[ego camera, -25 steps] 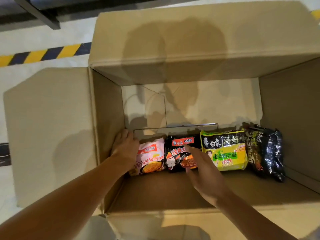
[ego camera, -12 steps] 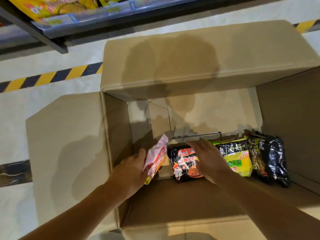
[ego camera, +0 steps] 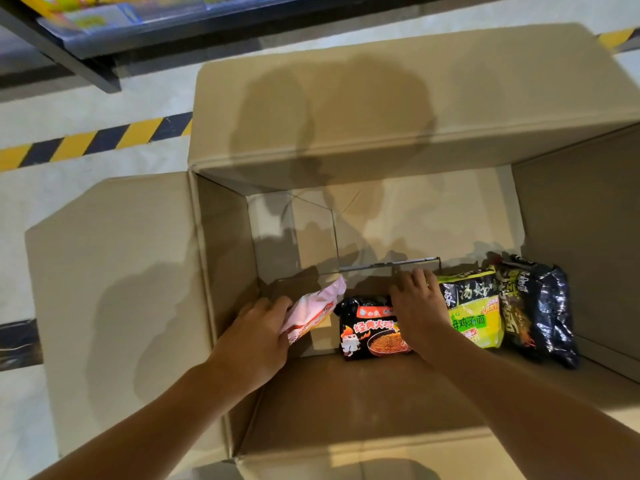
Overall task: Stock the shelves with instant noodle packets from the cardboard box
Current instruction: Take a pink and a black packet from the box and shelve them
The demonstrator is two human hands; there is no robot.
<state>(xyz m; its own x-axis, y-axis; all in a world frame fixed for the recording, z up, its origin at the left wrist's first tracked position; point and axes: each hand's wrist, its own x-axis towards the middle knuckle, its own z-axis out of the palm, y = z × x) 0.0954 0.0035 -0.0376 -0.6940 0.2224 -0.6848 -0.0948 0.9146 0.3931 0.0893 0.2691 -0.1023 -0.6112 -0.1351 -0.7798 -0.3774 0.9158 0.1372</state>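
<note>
You are now tilting the pink packet (ego camera: 313, 313) up off the box (ego camera: 221, 258) floor in your curled left hand (ego camera: 256, 344), while your right hand (ego camera: 417, 310) is settling flat-fingered over the black packet (ego camera: 367, 336) beside it, starting the lift-out.

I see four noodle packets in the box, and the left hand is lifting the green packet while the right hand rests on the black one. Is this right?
Not quite. In the head view the left hand is lifting the pink packet, not the green packet, which lies untouched. The rest holds: four packets in the box, and the right hand rests on the black packet.
</note>
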